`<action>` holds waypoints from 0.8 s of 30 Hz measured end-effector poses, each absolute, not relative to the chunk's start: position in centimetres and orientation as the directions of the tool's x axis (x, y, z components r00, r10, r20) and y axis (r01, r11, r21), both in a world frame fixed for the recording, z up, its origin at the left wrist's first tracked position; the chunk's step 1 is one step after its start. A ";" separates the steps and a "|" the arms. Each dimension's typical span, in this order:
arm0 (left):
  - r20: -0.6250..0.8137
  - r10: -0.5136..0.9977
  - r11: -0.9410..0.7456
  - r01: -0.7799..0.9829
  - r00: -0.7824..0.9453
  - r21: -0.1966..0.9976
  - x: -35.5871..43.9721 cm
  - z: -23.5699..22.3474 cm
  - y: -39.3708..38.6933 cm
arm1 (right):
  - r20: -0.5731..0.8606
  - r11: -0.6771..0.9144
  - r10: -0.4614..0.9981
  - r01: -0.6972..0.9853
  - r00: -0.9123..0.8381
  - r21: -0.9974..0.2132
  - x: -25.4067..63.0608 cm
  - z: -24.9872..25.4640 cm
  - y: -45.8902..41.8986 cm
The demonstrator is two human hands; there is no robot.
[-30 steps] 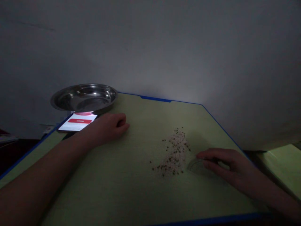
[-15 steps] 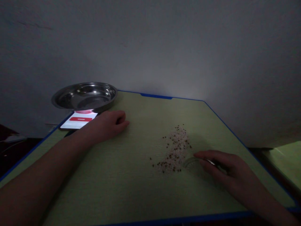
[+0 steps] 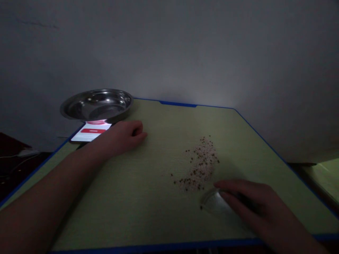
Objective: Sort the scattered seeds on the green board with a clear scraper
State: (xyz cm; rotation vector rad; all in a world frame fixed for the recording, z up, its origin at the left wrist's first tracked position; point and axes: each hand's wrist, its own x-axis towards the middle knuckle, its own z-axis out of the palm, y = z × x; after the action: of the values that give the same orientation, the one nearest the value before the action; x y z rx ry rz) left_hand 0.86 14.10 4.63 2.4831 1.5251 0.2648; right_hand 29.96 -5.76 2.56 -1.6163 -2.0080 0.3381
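Note:
My right hand point(image 3: 254, 204) pinches a see-through, round-rimmed vessel point(image 3: 212, 201) that looks like a small glass bowl or cup; dim light and the fingers hide its exact kind. Its rim is low over the table, just nearer to me than a loose patch of pale grains point(image 3: 202, 164) mixed with dark brown, bean-like bits. One dark bit point(image 3: 201, 207) lies at the rim, apart from the patch. My left hand point(image 3: 127, 135) rests on the table at the left, fingers curled in a loose fist with nothing visible in it.
A wide steel basin point(image 3: 97, 106) stands at the table's far left corner. Before it lies a phone point(image 3: 91, 133) with its screen lit, partly behind my left forearm. The pale green table point(image 3: 127, 201) has a blue edge, and a grey wall point(image 3: 169, 53) rises behind it.
My right hand has drawn the see-through vessel slightly toward me and left, away from the grains. A dark bit now shows at its rim. The left hand keeps its pose.

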 end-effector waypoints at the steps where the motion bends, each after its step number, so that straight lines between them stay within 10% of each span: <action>1: 0.045 0.893 -0.443 0.855 0.449 0.270 0.8 4.6 14.1 | 0.248 0.263 0.956 0.827 -0.155 -0.497 29.7 2.4 -5.9; 12: 0.051 0.890 -0.450 0.851 0.454 0.271 1.0 4.9 13.8 | 0.302 0.508 0.859 0.763 -0.414 -0.398 27.4 3.4 -7.5; 24: 0.068 0.879 -0.472 0.840 0.472 0.267 0.7 4.4 14.3 | 0.405 0.252 0.911 0.876 -0.072 -0.411 30.6 2.7 -5.2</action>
State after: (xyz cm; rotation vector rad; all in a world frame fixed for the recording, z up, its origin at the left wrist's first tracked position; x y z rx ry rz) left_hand 0.69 14.27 4.45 2.5211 1.4921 0.2907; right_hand 30.60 -5.18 2.67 -1.6202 -1.9408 0.0776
